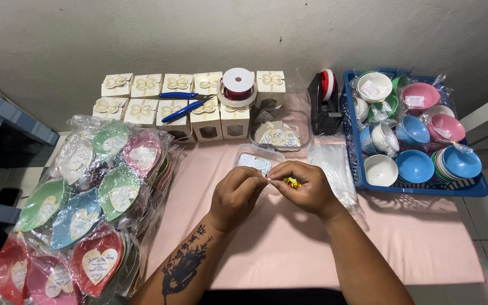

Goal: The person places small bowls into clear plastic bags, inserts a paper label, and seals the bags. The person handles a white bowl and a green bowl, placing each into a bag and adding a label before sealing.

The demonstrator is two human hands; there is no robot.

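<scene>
I have both hands together over the pale pink tabletop [289, 254], fingertips meeting. My left hand [235, 197] and my right hand [306, 189] are pinched shut on a small shiny yellow-green wrapped piece [292, 182], crinkly like foil, which peeks out under my right fingers; how much of it my left fingers hold I cannot tell.

Just beyond the pinch lies a small clear plastic box [255, 161] with a white card inside, and past that a clear rectangular tub [280, 131] of cream heart-shaped tags. To the right of my grip lies a flat stack of glossy clear bags [334, 166], then a blue slatted basket [425, 189] of smooth round bowls in pink, blue, white and green. Well to the left are heart-shaped dishes [86, 203] wrapped in crinkled cellophane. Farther back stand cream card boxes [159, 99] with bows, blue-handled pliers [182, 107] on top.
</scene>
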